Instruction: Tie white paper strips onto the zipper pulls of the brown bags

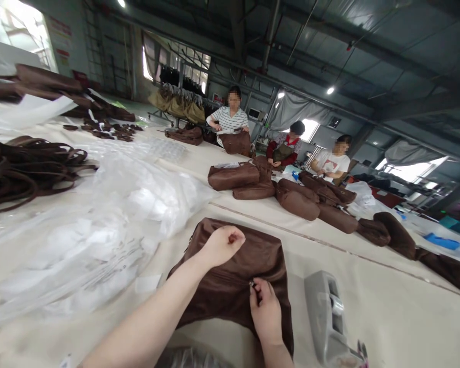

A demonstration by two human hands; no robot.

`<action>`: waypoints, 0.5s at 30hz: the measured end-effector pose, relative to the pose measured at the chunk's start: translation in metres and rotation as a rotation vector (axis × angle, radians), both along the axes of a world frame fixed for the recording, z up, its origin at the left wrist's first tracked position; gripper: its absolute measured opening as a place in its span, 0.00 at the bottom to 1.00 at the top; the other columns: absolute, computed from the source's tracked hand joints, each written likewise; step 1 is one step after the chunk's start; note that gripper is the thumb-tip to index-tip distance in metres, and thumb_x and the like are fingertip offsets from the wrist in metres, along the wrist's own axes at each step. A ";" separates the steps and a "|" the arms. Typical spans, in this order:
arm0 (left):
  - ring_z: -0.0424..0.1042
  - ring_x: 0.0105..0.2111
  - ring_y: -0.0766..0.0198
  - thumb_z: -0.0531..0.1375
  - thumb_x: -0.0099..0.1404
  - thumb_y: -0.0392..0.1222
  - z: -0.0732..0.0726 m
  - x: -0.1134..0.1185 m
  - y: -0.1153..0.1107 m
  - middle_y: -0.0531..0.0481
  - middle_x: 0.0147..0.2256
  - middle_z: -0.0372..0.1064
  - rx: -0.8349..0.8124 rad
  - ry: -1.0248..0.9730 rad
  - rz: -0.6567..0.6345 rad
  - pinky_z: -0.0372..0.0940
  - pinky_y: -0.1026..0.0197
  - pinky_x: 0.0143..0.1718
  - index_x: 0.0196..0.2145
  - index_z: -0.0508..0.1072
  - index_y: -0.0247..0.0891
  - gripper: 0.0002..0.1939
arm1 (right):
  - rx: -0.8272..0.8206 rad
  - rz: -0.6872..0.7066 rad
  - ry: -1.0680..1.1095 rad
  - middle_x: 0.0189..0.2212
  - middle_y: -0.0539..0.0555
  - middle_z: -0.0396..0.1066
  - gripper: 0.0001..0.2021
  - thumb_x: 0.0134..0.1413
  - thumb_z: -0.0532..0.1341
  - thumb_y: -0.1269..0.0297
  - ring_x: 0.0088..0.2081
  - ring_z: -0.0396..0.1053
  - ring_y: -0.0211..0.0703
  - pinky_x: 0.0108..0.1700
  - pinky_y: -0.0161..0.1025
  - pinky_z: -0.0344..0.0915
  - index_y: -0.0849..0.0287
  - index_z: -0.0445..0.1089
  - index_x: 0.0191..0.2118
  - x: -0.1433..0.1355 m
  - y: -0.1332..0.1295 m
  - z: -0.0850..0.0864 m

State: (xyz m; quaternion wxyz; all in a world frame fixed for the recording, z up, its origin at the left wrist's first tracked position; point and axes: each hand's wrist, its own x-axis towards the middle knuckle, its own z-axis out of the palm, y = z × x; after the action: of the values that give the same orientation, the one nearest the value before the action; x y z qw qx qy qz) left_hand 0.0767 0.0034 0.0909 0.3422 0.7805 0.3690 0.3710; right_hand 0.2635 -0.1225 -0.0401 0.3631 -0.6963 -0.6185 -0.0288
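Observation:
A dark brown bag lies flat on the pale table in front of me. Over its upper part is my left hand, fingers curled with the tips close together; whatever they hold, if anything, is too small to name. My right hand is at the bag's lower right, thumb and fingers pinched on a small dark, partly shiny piece. A grey tape dispenser stands to the right of the bag.
Clear plastic bags cover the table at left, with brown straps beyond. Several stuffed brown bags line the far side. Three people work across the table; one wears a striped shirt.

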 end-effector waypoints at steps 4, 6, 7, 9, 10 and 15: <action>0.70 0.30 0.67 0.55 0.63 0.46 0.018 -0.047 -0.007 0.52 0.31 0.73 0.045 0.012 -0.139 0.65 0.67 0.32 0.36 0.73 0.38 0.11 | 0.037 0.032 -0.200 0.31 0.55 0.71 0.07 0.60 0.52 0.65 0.30 0.70 0.43 0.33 0.38 0.66 0.58 0.66 0.38 -0.001 0.004 0.000; 0.72 0.35 0.65 0.57 0.62 0.45 0.004 -0.063 -0.010 0.50 0.37 0.74 0.108 0.127 -0.242 0.65 0.64 0.39 0.38 0.74 0.39 0.10 | 0.030 0.044 -0.356 0.30 0.55 0.71 0.09 0.62 0.50 0.67 0.30 0.70 0.43 0.33 0.38 0.65 0.58 0.66 0.37 -0.001 0.004 0.002; 0.71 0.41 0.62 0.59 0.60 0.45 -0.008 -0.068 -0.011 0.49 0.41 0.73 0.144 0.196 -0.279 0.64 0.62 0.46 0.39 0.74 0.40 0.11 | 0.015 0.052 -0.438 0.30 0.56 0.71 0.10 0.63 0.49 0.68 0.30 0.70 0.43 0.33 0.38 0.64 0.59 0.67 0.37 0.000 0.005 0.004; 0.65 0.53 0.55 0.63 0.54 0.45 -0.037 -0.072 -0.015 0.45 0.51 0.68 0.225 0.331 -0.313 0.54 0.54 0.58 0.45 0.73 0.40 0.19 | -0.025 0.064 -0.579 0.29 0.55 0.71 0.11 0.63 0.48 0.71 0.30 0.70 0.42 0.32 0.37 0.63 0.59 0.68 0.38 0.003 0.006 0.008; 0.60 0.57 0.53 0.65 0.52 0.45 -0.052 -0.073 -0.018 0.44 0.56 0.63 0.266 0.383 -0.309 0.48 0.50 0.61 0.49 0.71 0.40 0.25 | -0.044 0.077 -0.635 0.29 0.55 0.71 0.12 0.62 0.49 0.72 0.30 0.70 0.42 0.32 0.37 0.63 0.59 0.69 0.38 0.006 0.008 0.010; 0.46 0.64 0.53 0.61 0.56 0.46 -0.095 -0.068 -0.026 0.45 0.62 0.52 0.412 0.421 -0.230 0.34 0.46 0.64 0.57 0.63 0.43 0.30 | -0.076 0.174 -0.734 0.30 0.54 0.71 0.10 0.62 0.51 0.72 0.32 0.70 0.42 0.34 0.36 0.64 0.57 0.70 0.39 0.019 0.015 0.018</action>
State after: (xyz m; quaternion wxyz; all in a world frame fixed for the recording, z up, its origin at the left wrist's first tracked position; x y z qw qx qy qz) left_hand 0.0091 -0.0225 -0.0040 0.1326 0.9297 0.2579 0.2270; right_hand 0.2822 -0.1072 -0.0220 0.0923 -0.5977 -0.7648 -0.2222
